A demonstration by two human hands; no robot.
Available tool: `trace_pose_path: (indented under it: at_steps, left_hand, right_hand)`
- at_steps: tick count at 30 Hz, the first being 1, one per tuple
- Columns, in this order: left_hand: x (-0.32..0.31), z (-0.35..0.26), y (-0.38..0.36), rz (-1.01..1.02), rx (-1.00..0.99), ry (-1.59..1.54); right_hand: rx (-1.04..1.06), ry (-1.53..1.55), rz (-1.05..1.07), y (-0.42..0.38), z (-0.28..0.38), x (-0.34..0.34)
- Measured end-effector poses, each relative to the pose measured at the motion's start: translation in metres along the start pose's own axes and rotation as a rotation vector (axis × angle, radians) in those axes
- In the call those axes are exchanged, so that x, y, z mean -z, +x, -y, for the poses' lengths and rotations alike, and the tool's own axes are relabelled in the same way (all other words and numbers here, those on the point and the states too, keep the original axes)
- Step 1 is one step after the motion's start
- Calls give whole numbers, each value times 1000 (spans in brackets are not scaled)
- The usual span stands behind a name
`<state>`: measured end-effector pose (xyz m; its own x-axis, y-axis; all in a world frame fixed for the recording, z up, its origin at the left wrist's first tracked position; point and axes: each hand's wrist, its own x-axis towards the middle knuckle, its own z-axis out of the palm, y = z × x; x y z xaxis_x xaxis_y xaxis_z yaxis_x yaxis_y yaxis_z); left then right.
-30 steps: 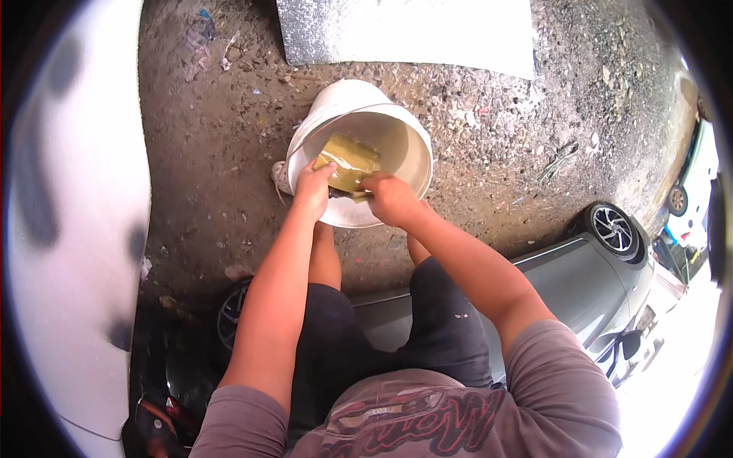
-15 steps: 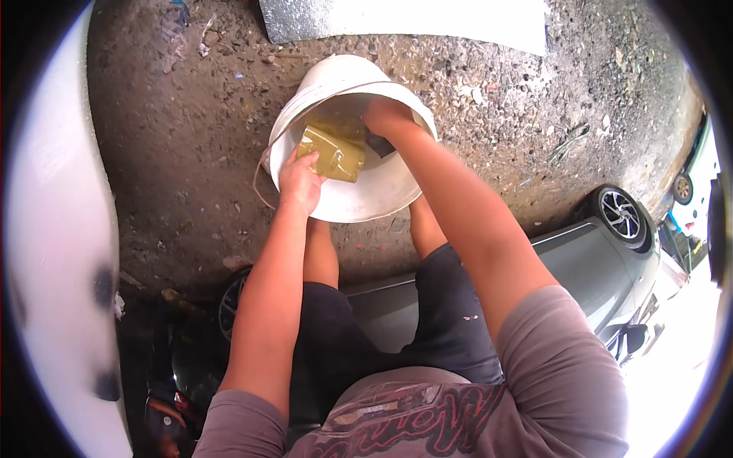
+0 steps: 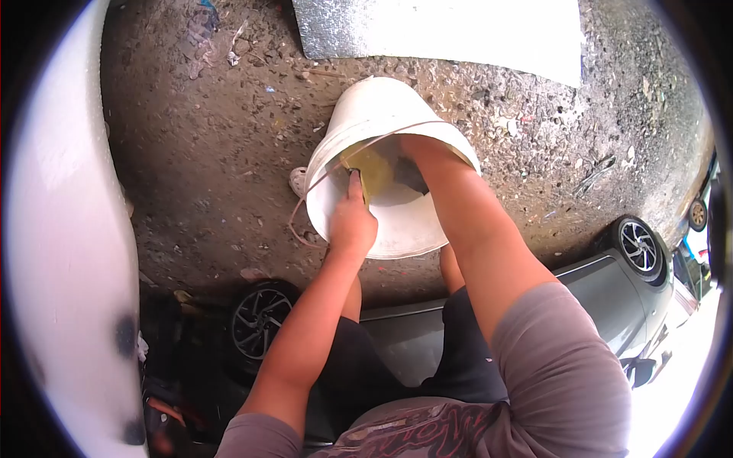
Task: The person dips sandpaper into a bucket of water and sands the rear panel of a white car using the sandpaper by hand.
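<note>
got the yellow piece (image 3: 373, 171) in left hand (image 3: 353, 224), sticking out past the fingers inside the white bucket (image 3: 382, 104), near its left rim. reaching deep with right hand (image 3: 418, 148), too hidden to tell its grip.

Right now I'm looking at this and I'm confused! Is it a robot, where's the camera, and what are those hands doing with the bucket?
No robot here: it's a person with two bare hands. The camera is on the person's head, looking down, so you see their own arms reaching forward. The round dark edge is just how the picture looks.

The white bucket is tipped with its mouth towards the person. The left hand holds a yellowish piece inside it. The right hand reaches deep inside, near something dark grey; its fingers are hidden, so I can't tell what they grip.

Around them is stony, dirty ground, with a silvery sheet lying beyond the bucket.
</note>
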<state>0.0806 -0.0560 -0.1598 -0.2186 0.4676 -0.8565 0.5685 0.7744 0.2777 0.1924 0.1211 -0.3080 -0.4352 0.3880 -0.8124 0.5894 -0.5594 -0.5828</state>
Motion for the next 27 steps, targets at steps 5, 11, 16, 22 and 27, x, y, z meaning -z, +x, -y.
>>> trace_pose_path:
  at_steps: [5,11,16,22,27]
  left_hand:
    - [0,-4,20,156,58,191]
    - [-26,14,87,-18,90,-12]
    - [-27,26,81,-14,8,-300]
    - [47,-13,-17,172,128,-705]
    - [102,-21,-98,183,69,-796]
  right_hand:
    - [-223,-860,102,-22,-31,-1]
    - [-313,-1044,141,-40,-69,-9]
    - [-246,-458,108,-60,-69,-24]
    - [-200,325,164,-123,-16,-23]
    - [-213,121,269,-201,52,9]
